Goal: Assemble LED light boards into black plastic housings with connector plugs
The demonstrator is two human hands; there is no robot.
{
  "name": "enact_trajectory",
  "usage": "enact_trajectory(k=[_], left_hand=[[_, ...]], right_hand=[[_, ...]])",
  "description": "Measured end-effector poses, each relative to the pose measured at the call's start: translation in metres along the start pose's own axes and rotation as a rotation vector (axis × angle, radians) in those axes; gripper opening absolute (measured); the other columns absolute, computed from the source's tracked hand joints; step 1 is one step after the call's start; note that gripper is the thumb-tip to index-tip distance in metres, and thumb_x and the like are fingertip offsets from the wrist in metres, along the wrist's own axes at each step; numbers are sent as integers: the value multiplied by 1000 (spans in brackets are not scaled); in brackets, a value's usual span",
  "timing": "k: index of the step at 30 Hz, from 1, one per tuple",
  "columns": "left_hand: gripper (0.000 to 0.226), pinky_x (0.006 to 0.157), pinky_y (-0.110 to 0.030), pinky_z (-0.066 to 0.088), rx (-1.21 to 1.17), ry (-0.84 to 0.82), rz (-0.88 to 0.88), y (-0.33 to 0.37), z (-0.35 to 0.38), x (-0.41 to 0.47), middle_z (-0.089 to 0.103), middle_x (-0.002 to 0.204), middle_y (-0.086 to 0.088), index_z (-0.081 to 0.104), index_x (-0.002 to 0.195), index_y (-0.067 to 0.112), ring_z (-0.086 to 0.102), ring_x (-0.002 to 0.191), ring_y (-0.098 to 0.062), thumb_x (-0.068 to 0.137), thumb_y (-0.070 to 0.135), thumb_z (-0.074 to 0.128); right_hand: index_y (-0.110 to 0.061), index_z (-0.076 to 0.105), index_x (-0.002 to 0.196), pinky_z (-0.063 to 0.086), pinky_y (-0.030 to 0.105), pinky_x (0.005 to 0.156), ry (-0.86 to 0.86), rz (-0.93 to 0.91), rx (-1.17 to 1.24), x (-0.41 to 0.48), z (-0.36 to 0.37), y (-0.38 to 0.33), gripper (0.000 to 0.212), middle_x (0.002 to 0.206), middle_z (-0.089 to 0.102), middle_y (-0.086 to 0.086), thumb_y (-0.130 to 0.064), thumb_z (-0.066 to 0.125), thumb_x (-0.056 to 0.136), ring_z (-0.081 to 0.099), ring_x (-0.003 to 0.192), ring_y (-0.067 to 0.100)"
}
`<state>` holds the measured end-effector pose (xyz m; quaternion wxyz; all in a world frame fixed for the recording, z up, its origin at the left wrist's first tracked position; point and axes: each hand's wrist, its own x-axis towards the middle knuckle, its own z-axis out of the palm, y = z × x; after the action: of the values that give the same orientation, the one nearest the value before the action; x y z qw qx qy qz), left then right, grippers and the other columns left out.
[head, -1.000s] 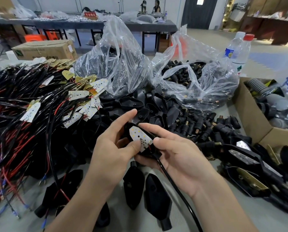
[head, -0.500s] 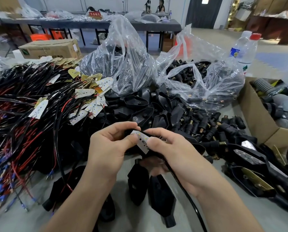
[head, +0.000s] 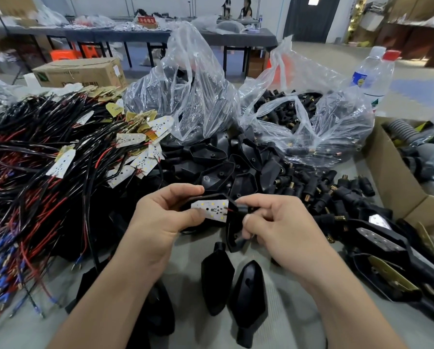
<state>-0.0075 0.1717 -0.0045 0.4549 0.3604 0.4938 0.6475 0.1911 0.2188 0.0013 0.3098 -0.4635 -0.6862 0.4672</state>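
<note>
Turned since a second ago, the LED board (head: pixel 210 209) now lies level between both hands, LED face up, over the black housing (head: pixel 232 236). The left hand (head: pixel 165 217) grips board and housing, thumb on the board's lower edge, fingers curled behind. The right hand (head: pixel 281 225) pinches the black connector plug (head: pixel 241 209) at the board's right end. Two more housings (head: pixel 217 273) lie on the surface (head: pixel 188 273) just below.
</note>
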Motion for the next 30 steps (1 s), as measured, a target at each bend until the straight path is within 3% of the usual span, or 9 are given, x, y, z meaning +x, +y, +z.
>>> enact_trajectory(k=[5, 8, 10, 13, 16, 21, 24, 27, 30], left_hand=[[36, 71, -27, 61, -30, -72, -128, -5, 2, 2, 79, 101, -14, 81, 97, 13, 76, 87, -23, 62, 6, 76], [38, 70, -33, 62, -110, -134, -218, -6, 7, 2, 77, 109, -19, 75, 113, 6, 77, 94, -29, 77, 15, 66], [34, 67, -33, 62, -175, -107, -206, -6, 10, 2, 77, 107, -19, 77, 109, 6, 77, 92, -30, 82, 21, 62], [21, 62, -30, 61, -222, 39, -140, -7, 12, 4, 78, 92, -14, 78, 90, 9, 77, 78, -23, 88, 18, 60], [21, 59, -28, 60, -252, 149, -118, -9, 11, 6, 77, 81, -8, 70, 90, 8, 75, 71, -18, 101, 12, 53], [30, 78, -44, 64, -144, -8, -189, -11, 10, 6, 75, 112, -23, 64, 118, -1, 74, 103, -38, 105, 18, 45], [22, 68, -40, 64, -66, 62, -150, -13, 11, 8, 77, 101, -19, 64, 113, -1, 77, 90, -32, 106, 6, 44], [19, 58, -26, 60, 5, 92, -146, -12, 9, 7, 79, 83, -6, 65, 102, 7, 77, 73, -19, 105, 1, 46], [17, 58, -26, 60, 86, 15, -128, -14, 8, 6, 79, 85, -5, 64, 101, 11, 77, 73, -19, 102, 0, 52]], right_hand=[[-37, 78, 103, 36, 19, 50, 2, -32, 52, 0, -5, 0, 37, 55, 61, -2, -9, 58, 89, 41, 50, 10], [-35, 80, 97, 32, 18, 47, 19, -37, 139, 0, 2, -5, 37, 53, 50, -1, -6, 58, 93, 34, 47, 8], [-40, 79, 86, 31, 20, 47, 57, -50, 187, 0, 11, -9, 40, 52, 45, -1, -7, 60, 94, 32, 46, 8], [-36, 78, 85, 35, 28, 53, 67, -44, 244, -3, 29, -15, 30, 51, 48, -8, -12, 64, 95, 38, 50, 10], [-27, 78, 92, 30, 28, 49, 78, -49, 305, -8, 42, -17, 19, 49, 47, -12, -17, 62, 95, 36, 48, 8], [-30, 77, 95, 34, 17, 48, 188, -79, 146, -8, 42, -12, 16, 51, 55, -13, -24, 61, 96, 42, 47, 4], [-35, 77, 97, 41, 11, 56, 147, -60, 21, -7, 29, -12, 10, 61, 68, -18, -33, 68, 93, 59, 55, 0], [-37, 75, 81, 42, 6, 62, 424, -88, -116, -2, -2, -11, 13, 72, 70, -26, -29, 68, 90, 63, 71, -10], [-34, 75, 106, 49, 20, 76, 620, 6, -281, 3, -38, 0, 30, 91, 73, -12, -15, 57, 94, 65, 81, 5]])
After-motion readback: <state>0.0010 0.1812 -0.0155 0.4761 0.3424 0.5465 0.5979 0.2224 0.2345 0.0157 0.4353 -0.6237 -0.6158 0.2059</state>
